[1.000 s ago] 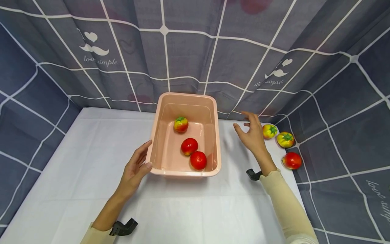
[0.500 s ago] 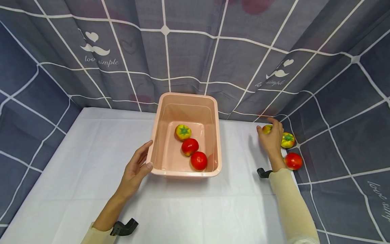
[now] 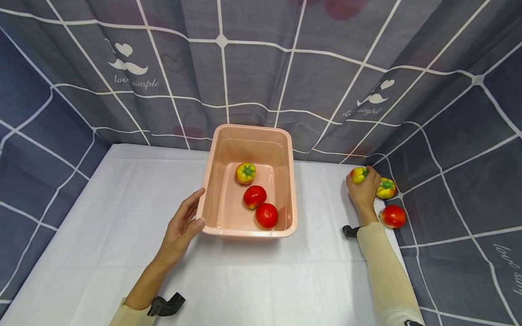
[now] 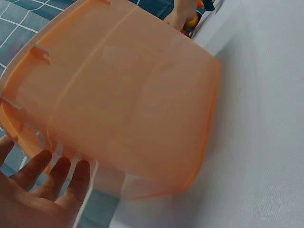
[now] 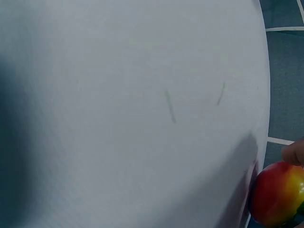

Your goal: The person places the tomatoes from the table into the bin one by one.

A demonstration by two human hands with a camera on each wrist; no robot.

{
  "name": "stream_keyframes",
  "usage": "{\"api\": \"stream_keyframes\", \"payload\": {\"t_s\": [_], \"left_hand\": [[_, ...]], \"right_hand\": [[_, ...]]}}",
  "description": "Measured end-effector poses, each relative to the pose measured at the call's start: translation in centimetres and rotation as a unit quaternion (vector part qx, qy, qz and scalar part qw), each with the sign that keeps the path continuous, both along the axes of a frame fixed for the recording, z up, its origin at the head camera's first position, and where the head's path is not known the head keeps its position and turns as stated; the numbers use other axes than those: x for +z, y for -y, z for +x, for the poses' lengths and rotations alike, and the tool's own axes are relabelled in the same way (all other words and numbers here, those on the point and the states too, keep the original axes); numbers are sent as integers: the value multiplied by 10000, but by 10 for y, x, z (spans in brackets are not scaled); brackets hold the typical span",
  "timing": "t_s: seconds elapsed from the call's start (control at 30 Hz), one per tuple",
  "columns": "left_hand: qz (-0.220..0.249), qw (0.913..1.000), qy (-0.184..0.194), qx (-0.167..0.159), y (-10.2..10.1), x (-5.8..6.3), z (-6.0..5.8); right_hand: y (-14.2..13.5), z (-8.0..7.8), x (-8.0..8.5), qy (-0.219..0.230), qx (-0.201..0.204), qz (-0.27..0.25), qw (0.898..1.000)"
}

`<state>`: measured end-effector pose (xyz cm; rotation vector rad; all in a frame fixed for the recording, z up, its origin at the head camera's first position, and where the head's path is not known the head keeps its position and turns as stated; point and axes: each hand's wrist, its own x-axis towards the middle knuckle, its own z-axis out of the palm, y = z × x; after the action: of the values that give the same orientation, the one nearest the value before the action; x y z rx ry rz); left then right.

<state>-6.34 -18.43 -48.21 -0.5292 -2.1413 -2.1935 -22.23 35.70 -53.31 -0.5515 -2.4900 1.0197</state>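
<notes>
My left hand [image 3: 181, 228] rests against the left side of a pink plastic bin [image 3: 289, 181], thumb by its near corner. In the left wrist view its fingers [image 4: 59, 178] are spread and nearly straight along the bin's outer wall. Inside the bin lie a yellow-green tomato [image 3: 245, 173] with a green leafy top and two red tomatoes [image 3: 254, 196]. At the table's far right corner my right hand [image 3: 364, 190] pinches a yellow-red tomato [image 3: 359, 175] between thumb and fingers. The right wrist view catches this tomato [image 5: 275, 194] with a fingertip over it.
Right beside my right hand are another yellow tomato [image 3: 385, 188] and a red tomato [image 3: 393, 216], both along the table's right edge. The table [image 3: 244, 280] wears a white cloth. Grey checked curtains [image 3: 257, 72] hang behind it and at both sides.
My right hand has moved right to the corner and taken hold of the yellow-red tomato. In the bin, the yellow-green tomato has rolled slightly so its leafy top faces up. The left hand stays put.
</notes>
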Motion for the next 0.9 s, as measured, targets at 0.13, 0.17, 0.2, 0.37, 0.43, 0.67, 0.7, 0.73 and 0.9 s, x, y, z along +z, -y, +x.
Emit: {"api": "stream_keyframes", "payload": {"t_s": [0.13,0.17,0.2,0.37,0.43,0.67,0.7,0.73,0.9], "left_hand": [[-28,10000,40,3,-1,0,0],[-29,10000,40,7,-1,0,0],[-16,10000,55,6,-1,0,0],[32,10000,48,-10,-1,0,-1],[38,10000,48,-14,-1,0,-1],[-5,10000,63,-13,-1,1,0],[-18,10000,62,-10,-1,1,0],[-25,10000,66,-10,-1,1,0],[-50,9999,93,7,-1,0,-1]], "right_hand": [[0,0,-3,255,32,-155,9995],[1,1,-3,294,49,-188,9994],[1,1,-3,315,61,-206,9993],[1,0,-2,339,74,-212,9992],[1,0,-2,329,81,-203,9992],[0,0,-4,368,98,-185,9991],[0,0,-4,377,99,-187,9991],[0,0,-3,390,103,-193,9990],[1,1,0,357,103,-223,9991]]}}
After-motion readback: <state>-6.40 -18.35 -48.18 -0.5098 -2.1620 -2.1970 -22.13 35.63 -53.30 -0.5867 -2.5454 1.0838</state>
